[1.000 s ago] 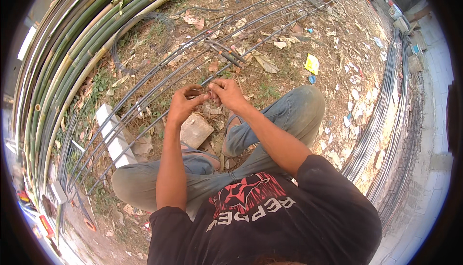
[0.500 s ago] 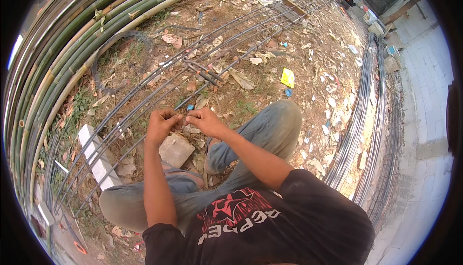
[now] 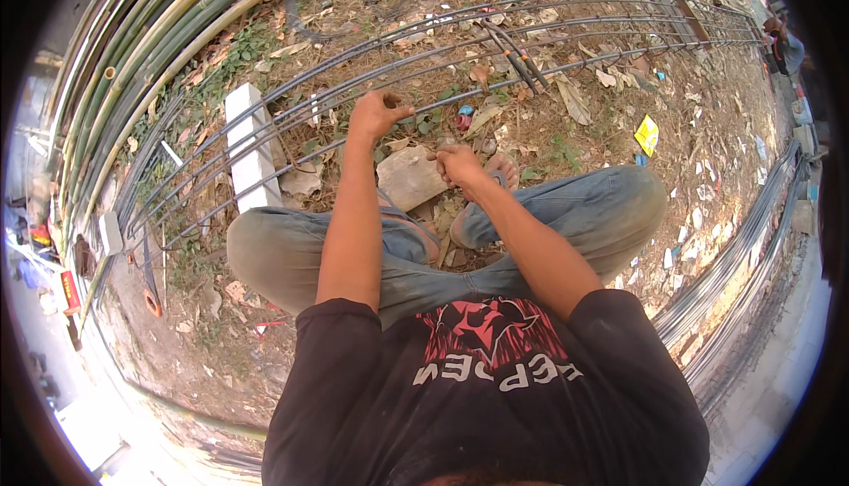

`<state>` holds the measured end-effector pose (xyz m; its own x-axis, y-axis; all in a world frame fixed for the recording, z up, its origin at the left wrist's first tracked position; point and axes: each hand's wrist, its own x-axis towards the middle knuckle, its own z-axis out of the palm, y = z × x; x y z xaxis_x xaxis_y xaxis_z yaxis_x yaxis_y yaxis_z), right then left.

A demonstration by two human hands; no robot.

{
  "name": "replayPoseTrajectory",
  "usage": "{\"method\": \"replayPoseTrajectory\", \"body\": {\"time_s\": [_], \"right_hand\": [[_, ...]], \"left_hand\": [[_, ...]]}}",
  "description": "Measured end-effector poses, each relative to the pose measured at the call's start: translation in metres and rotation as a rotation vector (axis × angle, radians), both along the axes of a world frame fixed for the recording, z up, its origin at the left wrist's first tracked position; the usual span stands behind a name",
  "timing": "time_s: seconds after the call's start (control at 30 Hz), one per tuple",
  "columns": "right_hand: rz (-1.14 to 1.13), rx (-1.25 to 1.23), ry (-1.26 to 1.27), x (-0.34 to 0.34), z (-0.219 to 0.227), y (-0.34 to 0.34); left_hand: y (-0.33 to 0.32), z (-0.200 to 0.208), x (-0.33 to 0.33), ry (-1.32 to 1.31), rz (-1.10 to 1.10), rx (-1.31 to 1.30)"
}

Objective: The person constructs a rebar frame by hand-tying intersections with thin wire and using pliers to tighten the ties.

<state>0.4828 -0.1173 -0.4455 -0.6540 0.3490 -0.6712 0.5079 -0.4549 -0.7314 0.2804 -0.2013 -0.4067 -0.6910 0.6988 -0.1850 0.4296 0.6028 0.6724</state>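
My left hand is at the lowest of several long steel rods, with its thumb stretched along the rod and a gap between thumb and forefinger. Whether its other fingers touch the rod is hidden. Lower and to the right, my right hand is closed in a pinch beside a rough stone block. Whatever its fingers hold is too small to make out. A pair of cutters with dark and orange handles lies across the rods, beyond my hands.
A white block supports the rods at left. Bamboo poles lie at far left, and more steel bars at right. A yellow wrapper and dry leaves litter the ground. Another person is at the far right.
My hands, together before, are now apart: the left is at the rod, the right nearer the stone block. The whole view has turned, with rods and cutters higher in it.
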Motion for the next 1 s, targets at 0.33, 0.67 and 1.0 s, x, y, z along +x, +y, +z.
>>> {"method": "replayPoseTrajectory", "body": {"time_s": [0.33,0.67,1.0], "right_hand": [[-0.048,0.702,-0.017,-0.053,-0.043,-0.021],[-0.104,0.936,0.083,-0.068,-0.009,-0.016],[-0.042,0.968,0.051,-0.061,-0.009,-0.013]], "left_hand": [[0.003,-0.025,0.016,-0.036,0.027,-0.047],[0.009,-0.023,0.013,-0.113,0.201,-0.089],[0.012,-0.046,0.003,-0.272,0.228,-0.055]]}}
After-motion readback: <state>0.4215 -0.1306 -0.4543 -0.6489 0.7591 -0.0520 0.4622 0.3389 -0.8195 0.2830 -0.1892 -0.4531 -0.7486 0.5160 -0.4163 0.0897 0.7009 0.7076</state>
